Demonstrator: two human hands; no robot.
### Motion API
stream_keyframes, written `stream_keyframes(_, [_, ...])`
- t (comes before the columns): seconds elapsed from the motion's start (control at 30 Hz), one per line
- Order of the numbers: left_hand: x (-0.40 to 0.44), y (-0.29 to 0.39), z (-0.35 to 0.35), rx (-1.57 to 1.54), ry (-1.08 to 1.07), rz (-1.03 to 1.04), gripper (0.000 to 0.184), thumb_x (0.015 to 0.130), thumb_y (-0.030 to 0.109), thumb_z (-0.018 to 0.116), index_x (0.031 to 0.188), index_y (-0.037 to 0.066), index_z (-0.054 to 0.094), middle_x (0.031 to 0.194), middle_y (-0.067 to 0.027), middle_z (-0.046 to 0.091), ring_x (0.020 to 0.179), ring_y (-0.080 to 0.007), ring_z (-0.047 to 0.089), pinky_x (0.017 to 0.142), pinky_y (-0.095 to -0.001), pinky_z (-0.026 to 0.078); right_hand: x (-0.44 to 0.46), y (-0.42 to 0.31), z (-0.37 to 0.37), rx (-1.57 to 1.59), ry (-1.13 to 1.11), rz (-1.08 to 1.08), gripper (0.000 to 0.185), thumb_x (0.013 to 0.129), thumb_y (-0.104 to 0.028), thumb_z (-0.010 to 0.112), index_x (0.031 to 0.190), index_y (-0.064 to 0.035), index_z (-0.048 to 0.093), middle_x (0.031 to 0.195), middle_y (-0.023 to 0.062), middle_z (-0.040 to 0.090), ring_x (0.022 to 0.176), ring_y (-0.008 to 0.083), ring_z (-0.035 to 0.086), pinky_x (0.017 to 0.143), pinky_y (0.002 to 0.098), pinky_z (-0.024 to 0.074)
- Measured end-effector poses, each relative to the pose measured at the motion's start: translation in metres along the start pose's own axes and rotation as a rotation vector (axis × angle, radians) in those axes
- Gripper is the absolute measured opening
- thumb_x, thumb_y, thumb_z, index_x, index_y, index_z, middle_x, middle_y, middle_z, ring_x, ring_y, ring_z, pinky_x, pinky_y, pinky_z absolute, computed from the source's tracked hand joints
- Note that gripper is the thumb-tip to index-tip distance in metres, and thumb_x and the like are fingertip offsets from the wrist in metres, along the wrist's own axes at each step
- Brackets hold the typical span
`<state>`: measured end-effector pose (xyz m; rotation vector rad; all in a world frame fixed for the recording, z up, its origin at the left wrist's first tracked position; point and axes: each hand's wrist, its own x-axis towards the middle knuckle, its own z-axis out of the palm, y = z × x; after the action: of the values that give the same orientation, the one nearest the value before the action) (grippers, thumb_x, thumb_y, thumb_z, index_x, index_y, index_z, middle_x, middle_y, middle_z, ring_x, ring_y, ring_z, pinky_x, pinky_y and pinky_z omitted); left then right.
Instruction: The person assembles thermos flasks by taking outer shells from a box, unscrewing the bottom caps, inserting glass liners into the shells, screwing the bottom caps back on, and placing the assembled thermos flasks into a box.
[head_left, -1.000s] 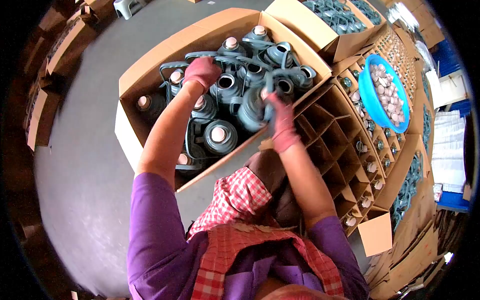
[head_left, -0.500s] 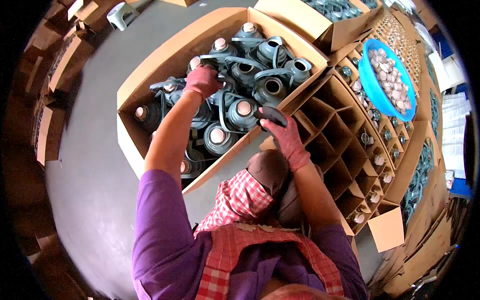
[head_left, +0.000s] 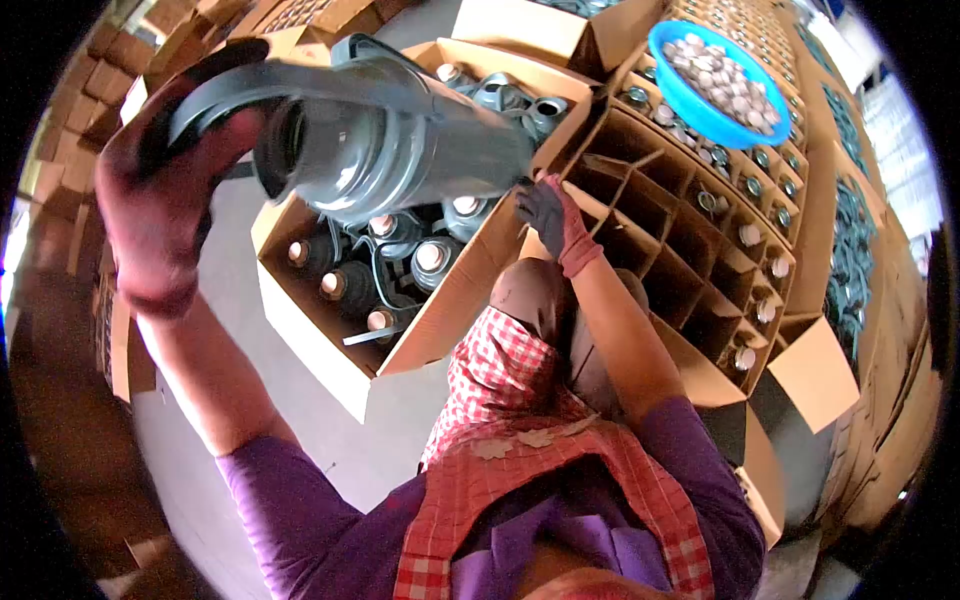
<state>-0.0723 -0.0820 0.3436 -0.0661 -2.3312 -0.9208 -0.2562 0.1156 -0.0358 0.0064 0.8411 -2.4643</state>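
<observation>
My left hand (head_left: 150, 215), in a reddish glove with dark fingers, is raised at the left and closed around the handle of a translucent grey jug (head_left: 400, 140). The jug is tilted nearly sideways, its open mouth towards my left hand and its base towards my right. My right hand (head_left: 555, 222), gloved too, has curled fingers at the near edge of a cardboard carton (head_left: 440, 330), close to the jug's base. Whatever those fingers grip is hidden. Inside the carton stand several similar jugs (head_left: 432, 258), some with pale stoppers in their mouths; the raised jug hides others.
Right of the carton is a divided carton (head_left: 665, 225) with several bottles along its right side. A blue basin (head_left: 690, 112) of small pale caps rests on bottles behind it. My knees are close to both cartons. A carton flap (head_left: 815, 375) juts out at the right.
My left hand has lifted a jug out of the carton, up and to the left. My right hand's fingers have curled in near the carton's edge. The view has shifted.
</observation>
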Motion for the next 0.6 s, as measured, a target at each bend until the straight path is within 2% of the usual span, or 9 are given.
stream_keyframes(0.1, [-0.021, 0.002, -0.002, -0.065, 0.125, -0.069, 0.03, 0.075, 0.011, 0.072, 0.102, 0.0, 0.065, 0.087, -0.0045, 0.066, 0.075, -0.0103, 0.06, 0.071, -0.0216, 0.047, -0.009, -0.05, -0.004, 0.196, -0.086, -0.18, 0.045, 0.083, -0.036, 0.062, 0.116, -0.0064, 0.055, 0.112, 0.0074, 0.058, 0.103, 0.0233, 0.054, 0.088, 0.0382, 0.0455])
stream_keyframes(0.23, [-0.054, 0.011, 0.052, -0.379, 0.296, -0.326, 0.022, 0.076, 0.013, 0.072, 0.094, 0.003, 0.066, 0.08, -0.0022, 0.065, 0.068, -0.0095, 0.058, 0.064, -0.022, 0.046, -0.073, -0.182, 0.008, -0.274, 0.059, -0.338, 0.054, 0.074, -0.04, 0.069, 0.113, -0.0042, 0.057, 0.104, 0.0078, 0.061, 0.091, 0.0208, 0.059, 0.085, 0.0339, 0.047])
stream_keyframes(0.3, [-0.087, 0.004, 0.069, -0.298, -0.055, -0.501, 0.03, 0.074, 0.018, 0.075, 0.097, 0.001, 0.064, 0.081, -0.0043, 0.066, 0.068, -0.0098, 0.058, 0.062, -0.0254, 0.048, -0.096, -0.256, 0.004, -0.599, 0.217, -0.54, 0.048, 0.073, -0.028, 0.072, 0.11, 0.0003, 0.058, 0.102, 0.0082, 0.063, 0.09, 0.0173, 0.061, 0.08, 0.032, 0.05])
stream_keyframes(0.33, [-0.11, -0.005, 0.092, -0.145, -0.192, -0.23, 0.038, 0.072, 0.02, 0.075, 0.101, 0.0, 0.061, 0.081, -0.0084, 0.067, 0.066, -0.0155, 0.061, 0.061, -0.0301, 0.049, -0.107, -0.295, 0.007, -0.77, 0.292, -0.461, 0.043, 0.073, -0.022, 0.073, 0.108, 0.0, 0.06, 0.103, 0.0099, 0.064, 0.089, 0.0163, 0.063, 0.079, 0.0303, 0.0507])
stream_keyframes(0.4, [-0.145, 0.016, 0.12, 0.162, -0.708, -0.039, 0.044, 0.072, 0.03, 0.069, 0.105, 0.003, 0.06, 0.085, -0.0126, 0.065, 0.077, -0.0265, 0.062, 0.068, -0.0362, 0.05, -0.134, -0.332, 0.04, -1.575, 0.486, -0.546, 0.045, 0.073, -0.037, 0.069, 0.105, -0.0043, 0.065, 0.101, 0.0153, 0.066, 0.089, 0.021, 0.065, 0.078, 0.0342, 0.05])
stream_keyframes(0.43, [-0.163, 0.027, 0.135, 0.265, -0.934, 0.109, 0.048, 0.072, 0.036, 0.066, 0.107, 0.004, 0.059, 0.087, -0.0147, 0.064, 0.082, -0.032, 0.063, 0.072, -0.0392, 0.051, -0.138, -0.338, 0.048, -1.759, 0.443, -0.647, 0.053, 0.071, -0.048, 0.065, 0.098, -0.003, 0.066, 0.092, 0.0172, 0.067, 0.087, 0.024, 0.065, 0.078, 0.0374, 0.0492])
stream_keyframes(0.47, [-0.181, 0.022, 0.153, 0.126, -1.061, 0.208, 0.048, 0.073, 0.042, 0.064, 0.104, 0.005, 0.061, 0.087, -0.015, 0.064, 0.082, -0.0319, 0.063, 0.073, -0.0382, 0.051, -0.141, -0.339, 0.066, -1.921, 0.32, -0.387, 0.058, 0.069, -0.042, 0.07, 0.109, -0.0013, 0.06, 0.103, 0.0111, 0.064, 0.089, 0.0198, 0.062, 0.081, 0.0332, 0.0469])
stream_keyframes(0.5, [-0.167, 0.046, 0.167, 0.103, -1.256, 0.186, 0.044, 0.072, 0.044, 0.063, 0.094, 0.006, 0.064, 0.083, -0.0144, 0.064, 0.079, -0.0317, 0.064, 0.072, -0.0389, 0.051, -0.147, -0.323, 0.085, -2.158, 0.21, -0.475, 0.056, 0.069, -0.053, 0.063, 0.091, -0.0011, 0.066, 0.085, 0.0181, 0.066, 0.084, 0.0259, 0.064, 0.076, 0.0377, 0.0484])
stream_keyframes(0.6, [-0.136, 0.05, 0.196, -0.139, -1.144, 0.127, 0.034, 0.073, 0.037, 0.067, 0.082, 0.005, 0.066, 0.074, -0.0137, 0.064, 0.07, -0.0258, 0.063, 0.066, -0.0335, 0.05, -0.131, -0.247, 0.082, -1.985, -0.135, -0.141, 0.047, 0.076, -0.043, 0.061, 0.1, -0.0029, 0.065, 0.09, 0.0129, 0.066, 0.086, 0.0223, 0.062, 0.08, 0.0333, 0.0473])
